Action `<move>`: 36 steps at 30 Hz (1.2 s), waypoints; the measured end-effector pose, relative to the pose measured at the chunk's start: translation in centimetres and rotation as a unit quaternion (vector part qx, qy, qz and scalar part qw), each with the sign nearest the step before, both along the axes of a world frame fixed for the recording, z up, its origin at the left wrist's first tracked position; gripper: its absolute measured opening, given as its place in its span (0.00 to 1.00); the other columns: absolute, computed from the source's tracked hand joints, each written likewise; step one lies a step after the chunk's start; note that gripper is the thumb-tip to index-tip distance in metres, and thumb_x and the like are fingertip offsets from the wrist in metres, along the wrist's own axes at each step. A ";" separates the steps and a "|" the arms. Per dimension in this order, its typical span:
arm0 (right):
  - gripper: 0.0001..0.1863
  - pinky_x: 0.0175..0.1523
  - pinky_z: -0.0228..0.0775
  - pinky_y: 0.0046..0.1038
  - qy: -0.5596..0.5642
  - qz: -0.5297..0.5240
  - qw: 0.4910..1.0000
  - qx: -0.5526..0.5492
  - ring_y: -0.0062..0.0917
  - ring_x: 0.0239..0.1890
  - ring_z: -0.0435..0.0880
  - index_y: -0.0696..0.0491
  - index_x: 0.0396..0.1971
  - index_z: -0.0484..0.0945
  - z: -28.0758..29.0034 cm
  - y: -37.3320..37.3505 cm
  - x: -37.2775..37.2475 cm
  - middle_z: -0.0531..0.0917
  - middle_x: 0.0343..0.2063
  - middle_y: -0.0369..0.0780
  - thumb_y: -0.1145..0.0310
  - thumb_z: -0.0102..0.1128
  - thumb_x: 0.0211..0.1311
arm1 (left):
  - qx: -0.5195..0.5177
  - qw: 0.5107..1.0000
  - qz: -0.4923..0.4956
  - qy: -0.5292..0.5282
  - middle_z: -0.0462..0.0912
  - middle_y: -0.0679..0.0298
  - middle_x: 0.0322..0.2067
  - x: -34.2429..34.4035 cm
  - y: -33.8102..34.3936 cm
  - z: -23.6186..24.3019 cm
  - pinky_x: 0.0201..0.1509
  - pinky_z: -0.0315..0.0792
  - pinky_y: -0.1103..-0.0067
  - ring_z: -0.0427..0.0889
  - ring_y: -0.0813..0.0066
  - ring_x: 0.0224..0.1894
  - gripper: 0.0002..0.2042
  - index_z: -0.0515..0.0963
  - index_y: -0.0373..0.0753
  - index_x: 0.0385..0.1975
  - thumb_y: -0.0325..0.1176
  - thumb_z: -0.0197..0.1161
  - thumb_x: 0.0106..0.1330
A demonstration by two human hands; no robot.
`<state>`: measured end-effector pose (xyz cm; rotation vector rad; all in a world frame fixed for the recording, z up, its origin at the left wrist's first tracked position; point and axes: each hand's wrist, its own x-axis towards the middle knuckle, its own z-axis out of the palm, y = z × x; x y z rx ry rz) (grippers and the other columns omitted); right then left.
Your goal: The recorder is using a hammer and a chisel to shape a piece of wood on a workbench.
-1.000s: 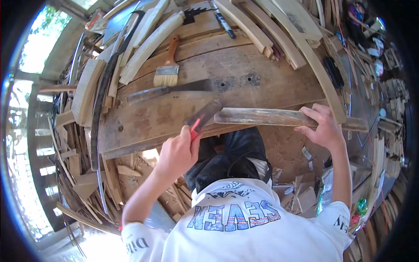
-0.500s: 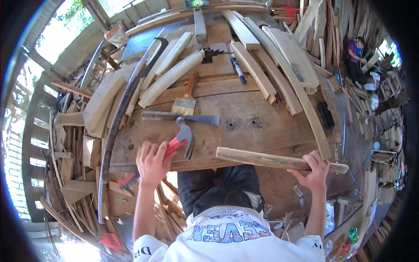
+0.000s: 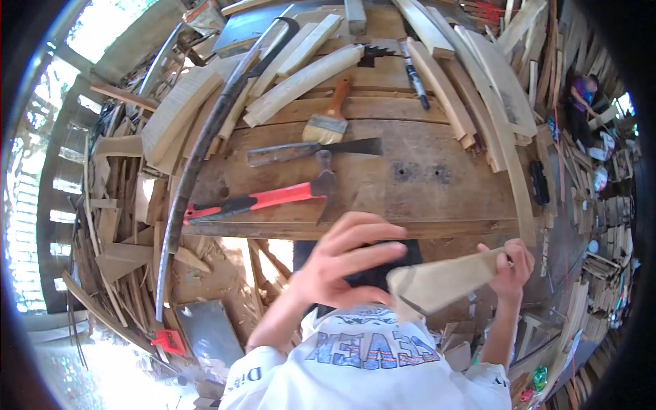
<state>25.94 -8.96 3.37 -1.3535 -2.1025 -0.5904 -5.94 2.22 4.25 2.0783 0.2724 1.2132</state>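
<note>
My right hand (image 3: 514, 268) grips one end of a short wooden board (image 3: 447, 281), raised over my lap just off the bench's front edge. Its broad pale face is turned up. Beside the board's other end, my left hand (image 3: 345, 263) is open, fingers spread and thumb close to the wood; whether it touches cannot be made out. On the wooden bench (image 3: 451, 205) lies a claw hammer (image 3: 273, 198) with a red and black handle, nearest my left hand. Behind the hammer are a chisel (image 3: 287, 154) and a paintbrush (image 3: 331, 121) with an orange-brown handle.
Several wood strips (image 3: 437, 89) and a dark marker (image 3: 415, 85) lie farther back. A long dark curved bar (image 3: 208, 143) runs down the bench's left side. Scrap wood (image 3: 123, 260) is heaped at left. Another person (image 3: 582, 102) is at the far right.
My left hand has let go of the hammer, now lying on the bench, and moved right to the board. The board has come off the bench edge and turned broad face up in my right hand.
</note>
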 end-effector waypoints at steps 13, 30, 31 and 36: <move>0.17 0.20 0.64 0.27 -0.011 -0.088 0.994 0.060 0.30 0.20 0.75 0.53 0.23 0.68 8.4 -6.9 -2.1 0.69 0.20 0.37 0.78 0.70 0.34 | -0.037 0.858 -0.446 -0.251 0.86 0.55 0.35 7.8 -1.7 12.9 0.38 0.82 0.67 0.86 0.53 0.34 0.08 0.83 0.35 0.37 0.32 0.62 0.67; 0.17 0.25 0.62 0.23 0.367 -0.180 0.863 -0.298 0.24 0.16 0.75 0.52 0.13 0.73 -4.9 -17.0 4.4 0.74 0.13 0.36 0.65 0.76 0.32 | -0.162 0.702 -0.601 -0.345 0.83 0.44 0.35 10.4 -2.9 11.9 0.42 0.82 0.66 0.85 0.52 0.37 0.15 0.81 0.24 0.38 0.34 0.57 0.71; 0.17 0.24 0.61 0.23 0.399 -0.168 0.857 -0.280 0.24 0.16 0.75 0.52 0.13 0.72 -5.8 -17.6 4.6 0.74 0.13 0.35 0.65 0.77 0.32 | -0.170 0.704 -0.596 -0.347 0.83 0.44 0.35 10.5 -2.9 11.8 0.42 0.82 0.66 0.85 0.52 0.37 0.15 0.81 0.24 0.38 0.34 0.57 0.71; 0.11 0.23 0.62 0.21 0.474 -0.164 0.786 -0.362 0.17 0.16 0.76 0.55 0.13 0.75 -7.4 -19.9 4.1 0.76 0.12 0.35 0.68 0.71 0.37 | -0.070 0.721 -0.626 -0.287 0.83 0.43 0.34 11.4 -1.8 11.4 0.41 0.82 0.66 0.86 0.52 0.35 0.15 0.81 0.22 0.37 0.32 0.56 0.71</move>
